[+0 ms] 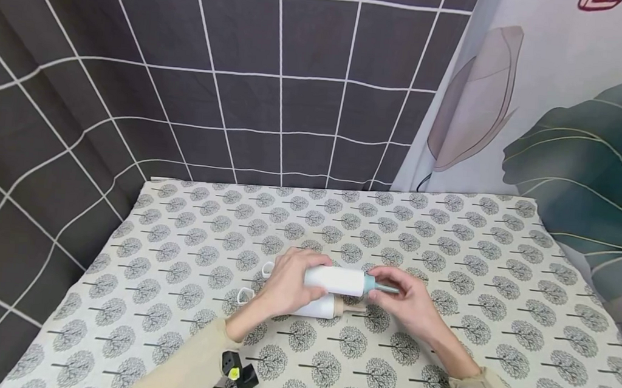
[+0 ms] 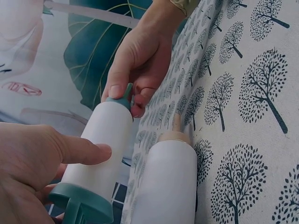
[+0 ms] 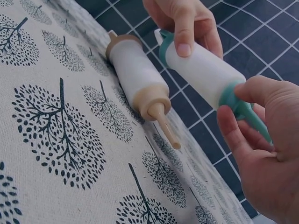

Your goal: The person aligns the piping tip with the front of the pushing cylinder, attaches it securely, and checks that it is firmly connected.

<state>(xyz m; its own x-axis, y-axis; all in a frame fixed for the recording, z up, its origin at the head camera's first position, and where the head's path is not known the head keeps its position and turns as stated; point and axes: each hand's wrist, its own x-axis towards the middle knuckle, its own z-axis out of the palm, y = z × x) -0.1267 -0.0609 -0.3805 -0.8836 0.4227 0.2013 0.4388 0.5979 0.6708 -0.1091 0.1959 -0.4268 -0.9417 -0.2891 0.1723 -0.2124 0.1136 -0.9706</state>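
A white cylindrical bottle (image 1: 337,279) with a green nozzle cap (image 3: 229,95) and a green base is held sideways over the table. My left hand (image 1: 288,280) grips its body, thumb laid along the side near the base. At the other end my right hand (image 1: 409,302) pinches the green cap between thumb and fingers, the thin nozzle (image 3: 256,123) pointing past the fingers. Closer to me lies a second white bottle (image 3: 139,67) with a beige nozzle cap (image 3: 153,99) and a beige base. It rests on its side, nearly parallel to the held one.
A cloth with a tree print (image 1: 325,365) covers the table. Behind it hangs a dark curtain (image 1: 242,91) with a white grid, and on the right a pale curtain (image 1: 539,145) with large leaves. Loops (image 1: 245,296) stick out from the bottles' base ends.
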